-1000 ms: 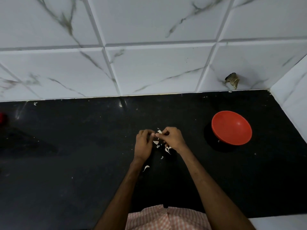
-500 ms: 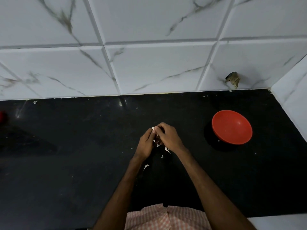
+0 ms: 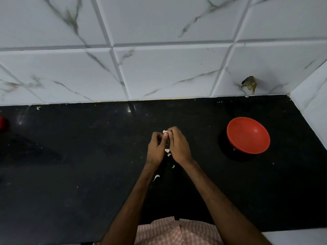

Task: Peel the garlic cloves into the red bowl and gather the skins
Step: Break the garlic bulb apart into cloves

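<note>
My left hand (image 3: 156, 149) and my right hand (image 3: 178, 147) meet above the middle of the black counter, fingertips pinching a small garlic clove (image 3: 165, 132) whose white skin sticks up between them. Most of the clove is hidden by my fingers. Below the hands lie loose white skins (image 3: 167, 152), with a curled skin piece (image 3: 156, 177) nearer me by my left forearm. The red bowl (image 3: 248, 135) stands on the counter to the right of my hands, a good hand's length away; its inside looks bare.
The black counter (image 3: 79, 156) runs to a white marble-tiled wall (image 3: 168, 71) at the back and a side wall (image 3: 313, 103) at the right. A dark broken patch (image 3: 249, 84) marks the wall above the bowl. A red object (image 3: 3, 122) shows at the left edge.
Both hands have drawn closer together and lifted slightly away from me, the fingertips now tight on the clove. The skins on the counter and the bowl have stayed put.
</note>
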Demonstrator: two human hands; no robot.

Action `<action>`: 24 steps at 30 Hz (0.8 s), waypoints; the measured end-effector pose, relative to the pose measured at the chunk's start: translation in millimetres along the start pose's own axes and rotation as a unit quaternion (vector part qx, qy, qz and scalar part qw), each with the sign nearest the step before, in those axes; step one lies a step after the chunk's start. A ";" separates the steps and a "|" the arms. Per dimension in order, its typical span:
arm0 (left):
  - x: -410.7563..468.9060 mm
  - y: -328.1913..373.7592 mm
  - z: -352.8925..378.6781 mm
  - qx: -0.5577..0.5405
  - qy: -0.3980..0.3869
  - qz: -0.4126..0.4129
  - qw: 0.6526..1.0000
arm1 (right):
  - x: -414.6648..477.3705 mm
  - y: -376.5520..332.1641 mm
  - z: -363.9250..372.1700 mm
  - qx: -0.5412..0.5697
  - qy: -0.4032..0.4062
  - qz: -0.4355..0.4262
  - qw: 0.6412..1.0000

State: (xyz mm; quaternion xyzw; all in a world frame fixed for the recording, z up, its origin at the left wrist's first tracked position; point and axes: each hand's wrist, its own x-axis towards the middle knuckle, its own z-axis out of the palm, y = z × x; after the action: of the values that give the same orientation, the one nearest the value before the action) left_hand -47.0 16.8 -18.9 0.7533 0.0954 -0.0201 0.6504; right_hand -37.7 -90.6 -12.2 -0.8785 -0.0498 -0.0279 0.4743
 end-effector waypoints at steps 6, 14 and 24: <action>0.9 8.7 -4.8 -0.102 0.026 0.095 0.990 | 3.9 -6.9 2.2 0.144 0.047 -0.003 0.988; 1.9 17.0 -4.4 -0.203 0.013 0.088 0.975 | 8.5 -18.3 -3.3 0.196 0.080 -0.036 0.977; -4.6 39.1 9.7 -0.197 0.027 0.110 0.974 | 8.7 -35.4 1.5 0.155 0.145 -0.019 0.977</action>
State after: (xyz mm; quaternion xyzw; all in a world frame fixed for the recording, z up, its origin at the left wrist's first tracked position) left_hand -43.9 1.4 18.5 0.6166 0.0312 0.0910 0.7813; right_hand -33.0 -69.5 17.2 -0.7800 -0.0011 -0.1563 0.6059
